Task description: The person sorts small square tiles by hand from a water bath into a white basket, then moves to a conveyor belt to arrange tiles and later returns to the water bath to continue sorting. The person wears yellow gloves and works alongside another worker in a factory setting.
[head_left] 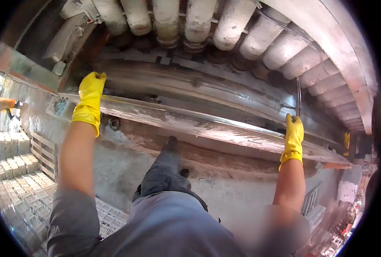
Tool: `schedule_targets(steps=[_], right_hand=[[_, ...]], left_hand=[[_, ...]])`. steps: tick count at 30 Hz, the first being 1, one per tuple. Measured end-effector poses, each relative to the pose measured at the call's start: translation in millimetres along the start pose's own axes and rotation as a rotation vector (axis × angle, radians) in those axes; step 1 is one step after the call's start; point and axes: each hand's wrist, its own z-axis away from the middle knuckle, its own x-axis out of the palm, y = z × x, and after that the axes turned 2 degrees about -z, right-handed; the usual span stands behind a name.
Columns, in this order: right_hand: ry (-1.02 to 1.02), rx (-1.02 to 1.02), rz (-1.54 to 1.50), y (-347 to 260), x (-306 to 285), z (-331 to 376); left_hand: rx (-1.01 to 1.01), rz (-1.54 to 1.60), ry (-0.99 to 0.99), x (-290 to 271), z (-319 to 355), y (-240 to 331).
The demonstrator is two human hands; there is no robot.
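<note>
Both my hands wear yellow rubber gloves and reach over a long metal ledge (190, 116) that runs across in front of me. My left hand (91, 90) is closed above the ledge's left end, its fingers curled; what they hold, if anything, is hidden. On the right, my right hand (293, 133) makes a fist at the ledge. A thin upright metal rod (299, 96) meets the top of that fist, but I cannot tell whether the fingers grip it. Beyond the ledge lies a dark trough (199, 92) with long bars along it.
A row of thick whitish cylinders (199, 19) hangs over the trough, under a curved pale beam (340, 30). Stacks of pale blocks (10, 145) and a wooden pallet (43, 154) stand at the left. My legs stand on a wet grey floor (121, 165).
</note>
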Motion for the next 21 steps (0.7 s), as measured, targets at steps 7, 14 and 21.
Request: schedule_targets(steps=[7, 14, 21], right_hand=[[0.003, -0.026, -0.057, 1, 1, 2], [0.000, -0.029, -0.021, 12, 8, -8], [0.036, 0.002, 0.047, 20, 17, -15]], left_hand=[[0.008, -0.020, 0.036, 1, 1, -4], [0.003, 0.004, 0.042, 6, -1, -10], [0.030, -0.013, 0.067, 6, 2, -11]])
